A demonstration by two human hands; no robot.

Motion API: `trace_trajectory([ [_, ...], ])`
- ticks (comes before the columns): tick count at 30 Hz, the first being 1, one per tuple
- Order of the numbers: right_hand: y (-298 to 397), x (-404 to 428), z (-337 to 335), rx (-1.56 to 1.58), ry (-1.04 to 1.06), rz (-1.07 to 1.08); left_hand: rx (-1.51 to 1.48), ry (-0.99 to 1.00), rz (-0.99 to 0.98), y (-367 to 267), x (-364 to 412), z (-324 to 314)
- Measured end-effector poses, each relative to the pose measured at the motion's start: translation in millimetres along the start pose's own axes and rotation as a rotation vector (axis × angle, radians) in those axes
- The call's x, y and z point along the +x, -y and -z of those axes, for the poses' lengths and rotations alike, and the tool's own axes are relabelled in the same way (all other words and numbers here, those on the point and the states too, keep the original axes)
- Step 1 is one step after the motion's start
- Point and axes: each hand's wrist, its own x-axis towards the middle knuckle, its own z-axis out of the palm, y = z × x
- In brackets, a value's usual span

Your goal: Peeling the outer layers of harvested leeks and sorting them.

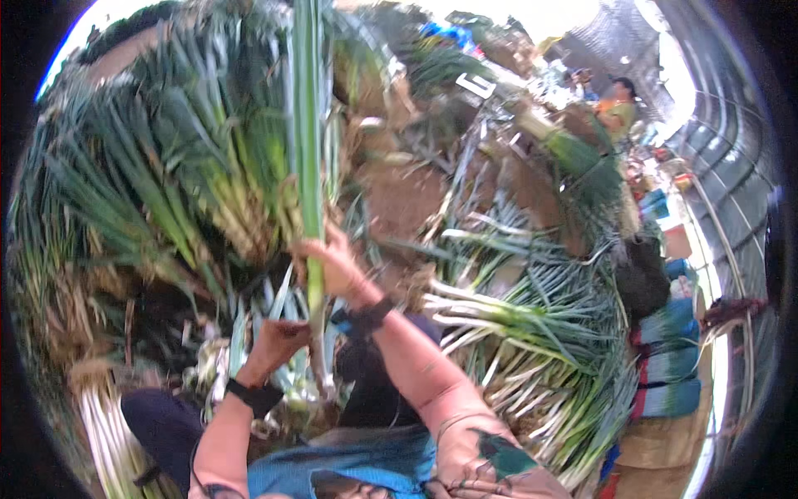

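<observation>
A long green onion stalk (316, 274) stands nearly upright in front of me, its wide green leaves (307, 125) rising past the top of the view. My right hand (335, 262) is closed around its middle. Lower down, the fingers of my left hand (280, 346) press together against the left side of the stalk's pale, brownish lower part. The root end (327, 390) points down between my legs. Trimmed leaves and scraps (215, 362) lie beneath and left of my left hand. Blur hides the exact fingertip contact.
Unpeeled green onions (230, 206) are heaped ahead and left. Peeled ones with white stems (480, 312) lie spread at right. A bundle (103, 411) lies beside my left leg. Blue-and-green packs (670, 368) line the right side. Farther back is another person (619, 112).
</observation>
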Motion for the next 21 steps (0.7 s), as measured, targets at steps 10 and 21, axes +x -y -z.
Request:
trace_trajectory([
  [10, 6.8, -16.4, 5.5, 0.208, 0.052, 0.113, 0.231, -0.164, -0.077, -8.2, -1.4, -22.2],
  [21, 7.0, -11.1, 35.9, 0.154, -0.047, 0.276, 0.827, -0.364, -0.684, 58.5, 32.0, -5.9],
])
